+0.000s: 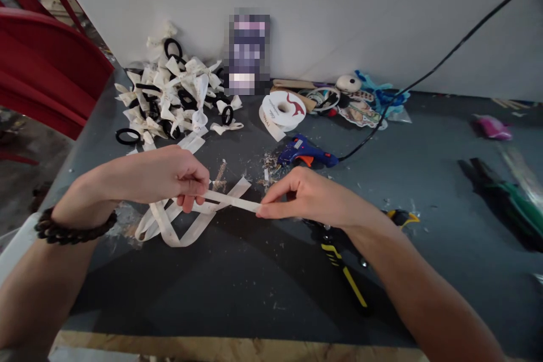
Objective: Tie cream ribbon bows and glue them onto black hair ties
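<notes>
A white ribbon (pixel 232 202) stretches between my two hands above the dark tabletop. My left hand (pixel 189 178) pinches it at one side, fingers curled. The thumb and fingertips of my right hand (pixel 292 195) close on its other end. More of the pale ribbon lies in loose loops below my left hand. Just beyond my right hand rests a blue glue gun (pixel 305 151) with an orange trigger and a black cord. Pliers with black-and-yellow handles (pixel 345 277) lie partly hidden under my right forearm.
A pile of white bows with black hair ties (pixel 173 96) fills the back left. Beside it are a ribbon spool (pixel 284 110) and assorted trinkets (pixel 360 102). Green-handled pliers (pixel 509 198) and a pink item (pixel 492 127) lie right. A red chair (pixel 51 62) stands left.
</notes>
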`<state>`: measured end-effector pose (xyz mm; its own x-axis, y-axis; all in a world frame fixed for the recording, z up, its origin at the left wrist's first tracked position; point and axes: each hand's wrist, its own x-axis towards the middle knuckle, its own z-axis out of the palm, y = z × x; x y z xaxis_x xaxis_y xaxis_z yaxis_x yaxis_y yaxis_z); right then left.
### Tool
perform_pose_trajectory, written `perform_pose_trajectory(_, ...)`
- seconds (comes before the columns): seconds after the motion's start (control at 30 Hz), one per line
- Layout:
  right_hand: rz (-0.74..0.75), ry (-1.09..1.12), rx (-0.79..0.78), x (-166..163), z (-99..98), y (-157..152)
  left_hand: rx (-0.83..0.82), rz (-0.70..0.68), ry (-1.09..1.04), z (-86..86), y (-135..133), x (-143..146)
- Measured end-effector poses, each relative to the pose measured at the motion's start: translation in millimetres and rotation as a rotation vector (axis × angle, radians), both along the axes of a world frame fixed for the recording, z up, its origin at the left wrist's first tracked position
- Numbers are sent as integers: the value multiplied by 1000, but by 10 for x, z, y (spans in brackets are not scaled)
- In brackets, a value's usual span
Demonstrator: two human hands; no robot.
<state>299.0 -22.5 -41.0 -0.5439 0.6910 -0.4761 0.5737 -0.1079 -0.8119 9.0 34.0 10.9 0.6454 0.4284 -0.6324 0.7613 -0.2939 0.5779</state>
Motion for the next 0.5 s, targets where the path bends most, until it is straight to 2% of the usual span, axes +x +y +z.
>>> perform_pose_trajectory(0.13, -16, -35, 28, -37, 12, -2, 39, 7, 9, 26, -62, 20)
perform_pose_trajectory(0.3, -50, -92, 87, -61, -12, -2, 15, 26, 7, -26, -95, 22)
perform_pose_trajectory(0.5, -47, -37, 51, 24, -107, 70, 24, 18, 42, -68, -36, 10)
